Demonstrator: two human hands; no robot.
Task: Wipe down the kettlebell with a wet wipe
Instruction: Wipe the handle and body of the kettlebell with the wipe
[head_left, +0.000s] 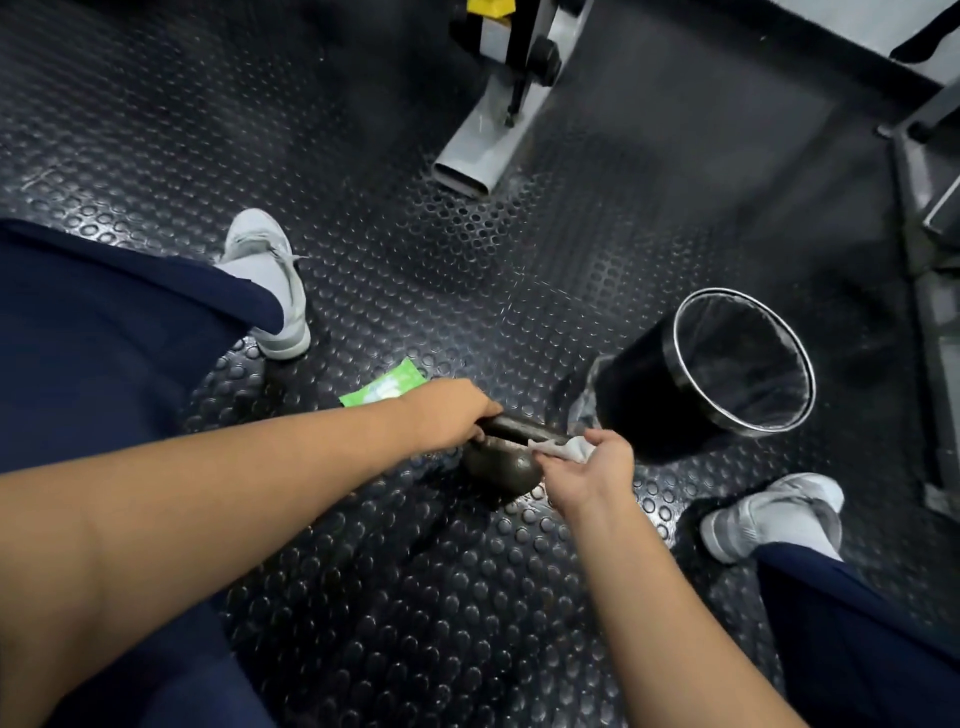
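A dark kettlebell (501, 467) stands on the studded rubber floor between my feet. My left hand (449, 415) grips the left end of its handle. My right hand (589, 467) holds a crumpled white wet wipe (558, 448) pressed against the right end of the handle, just above the ball. A green wipe packet (387, 391) lies flat on the floor just beyond my left hand, partly hidden by it.
A black waste bin (719, 366) with a liner stands to the right of the kettlebell, close to my right hand. A grey machine foot (480, 150) lies further ahead. More equipment frames line the right edge. My white shoes (270, 286) flank the spot.
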